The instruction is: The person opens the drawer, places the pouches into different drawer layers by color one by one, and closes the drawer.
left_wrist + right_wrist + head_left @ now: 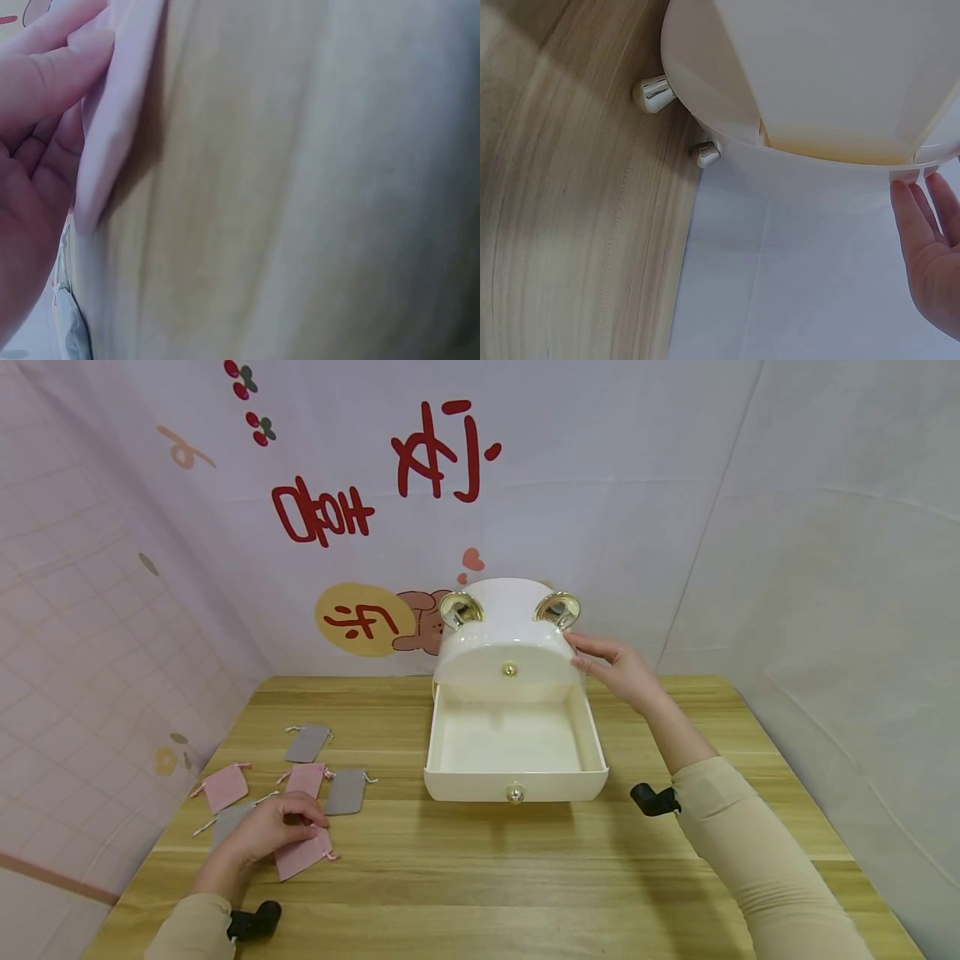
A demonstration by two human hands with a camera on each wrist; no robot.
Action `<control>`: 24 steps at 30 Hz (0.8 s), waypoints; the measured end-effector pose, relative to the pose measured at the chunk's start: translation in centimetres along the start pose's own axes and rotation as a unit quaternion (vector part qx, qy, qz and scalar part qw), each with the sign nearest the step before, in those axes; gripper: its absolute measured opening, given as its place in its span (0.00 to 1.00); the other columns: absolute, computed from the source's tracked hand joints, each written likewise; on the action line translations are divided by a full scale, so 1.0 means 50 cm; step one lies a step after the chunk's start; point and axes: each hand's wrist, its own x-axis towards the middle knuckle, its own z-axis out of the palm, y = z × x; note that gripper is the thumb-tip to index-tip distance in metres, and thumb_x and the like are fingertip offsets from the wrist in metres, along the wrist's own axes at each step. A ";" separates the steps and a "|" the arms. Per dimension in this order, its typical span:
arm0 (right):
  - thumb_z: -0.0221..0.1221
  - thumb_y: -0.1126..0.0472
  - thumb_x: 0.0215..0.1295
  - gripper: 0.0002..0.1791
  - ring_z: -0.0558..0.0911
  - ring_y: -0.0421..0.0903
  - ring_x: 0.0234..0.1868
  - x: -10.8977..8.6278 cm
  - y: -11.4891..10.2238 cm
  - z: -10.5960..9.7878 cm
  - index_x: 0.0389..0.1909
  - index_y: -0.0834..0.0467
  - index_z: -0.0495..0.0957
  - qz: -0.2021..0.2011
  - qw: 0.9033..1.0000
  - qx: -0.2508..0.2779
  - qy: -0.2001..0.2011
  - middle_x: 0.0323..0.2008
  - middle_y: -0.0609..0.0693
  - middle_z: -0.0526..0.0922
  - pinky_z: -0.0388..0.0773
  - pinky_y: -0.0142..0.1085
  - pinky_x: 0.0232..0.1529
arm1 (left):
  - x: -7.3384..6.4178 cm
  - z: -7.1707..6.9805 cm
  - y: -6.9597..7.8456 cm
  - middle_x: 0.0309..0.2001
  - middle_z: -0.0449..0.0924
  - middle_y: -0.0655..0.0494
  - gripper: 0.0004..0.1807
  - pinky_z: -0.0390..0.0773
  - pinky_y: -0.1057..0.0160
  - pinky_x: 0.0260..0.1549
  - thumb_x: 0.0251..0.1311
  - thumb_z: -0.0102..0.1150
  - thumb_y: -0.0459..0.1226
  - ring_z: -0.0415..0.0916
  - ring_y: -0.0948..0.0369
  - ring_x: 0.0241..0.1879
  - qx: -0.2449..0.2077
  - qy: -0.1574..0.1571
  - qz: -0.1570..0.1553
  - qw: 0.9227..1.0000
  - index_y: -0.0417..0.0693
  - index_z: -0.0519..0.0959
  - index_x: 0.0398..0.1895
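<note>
My left hand (pixel 262 833) pinches a pink drawstring pouch (pixel 302 853) between thumb and fingers, at the left of the table. In the left wrist view, the pouch (pixel 120 120) slants up from the wood beneath it. A white box with gold ears (pixel 510 643) stands at the back middle, its lower drawer (pixel 517 787) pulled far out with nothing inside. My right hand (pixel 618 672) rests its fingertips against the box's upper right side, below the right ear. In the right wrist view, those fingers (pixel 911 217) are extended along the white shell.
Around my left hand lie a pink pouch (pixel 227 788), another pink pouch (pixel 304 778), a grey pouch (pixel 346 792), a grey pouch farther back (pixel 307 744) and a grey pouch partly under the hand (pixel 228 822). Behind the wooden table (pixel 480 885) hangs a printed cloth (pixel 600 510).
</note>
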 end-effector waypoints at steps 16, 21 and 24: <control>0.60 0.46 0.69 0.28 0.61 0.53 0.73 0.002 0.003 0.002 0.68 0.46 0.73 -0.011 1.000 -0.003 -0.002 0.70 0.47 0.68 0.58 0.57 0.69 | 0.023 -0.013 0.036 0.38 0.84 0.50 0.06 0.79 0.69 0.35 0.54 0.69 0.25 0.77 0.68 0.40 -0.034 0.049 -0.087 0.994 0.40 0.87 0.34; 0.60 0.47 0.69 0.27 0.61 0.53 0.73 0.001 0.004 0.000 0.68 0.47 0.73 -0.012 1.000 0.007 -0.003 0.71 0.47 0.67 0.58 0.57 0.69 | 0.045 -0.017 0.068 0.42 0.84 0.47 0.06 0.79 0.71 0.38 0.56 0.68 0.26 0.76 0.72 0.45 -0.041 0.045 -0.078 0.995 0.40 0.86 0.36; 0.60 0.47 0.70 0.28 0.61 0.53 0.73 0.001 0.002 0.000 0.68 0.47 0.72 -0.010 1.000 0.008 -0.004 0.71 0.47 0.67 0.58 0.57 0.69 | 0.060 -0.016 0.090 0.41 0.83 0.46 0.07 0.80 0.70 0.37 0.56 0.68 0.25 0.77 0.71 0.45 -0.056 0.042 -0.079 0.994 0.39 0.86 0.37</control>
